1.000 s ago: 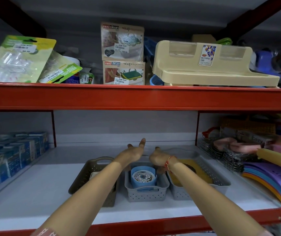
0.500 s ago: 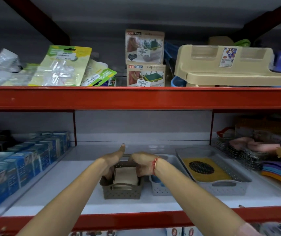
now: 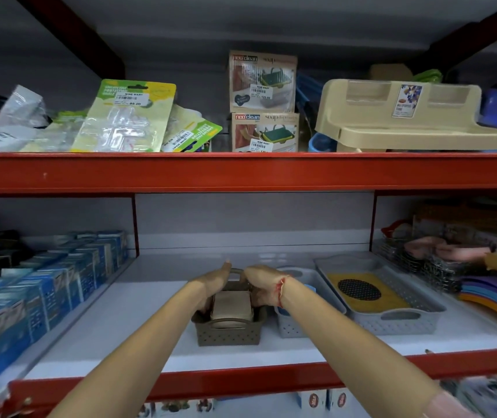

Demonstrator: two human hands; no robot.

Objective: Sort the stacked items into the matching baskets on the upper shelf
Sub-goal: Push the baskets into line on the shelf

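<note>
Hands: left (image 3: 211,285) and right (image 3: 260,285) grip clasp one brown basket (image 3: 229,333); two grey baskets (image 3: 391,324) beside.

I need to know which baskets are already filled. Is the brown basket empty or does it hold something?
Not empty. The brown basket holds beige flat items, stacked, rising above its rim. Both hands grip its sides.

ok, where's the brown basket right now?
In the head view the brown basket sits near the middle of the white shelf, between both hands, left hand and right hand, just left of the small grey basket.
</note>
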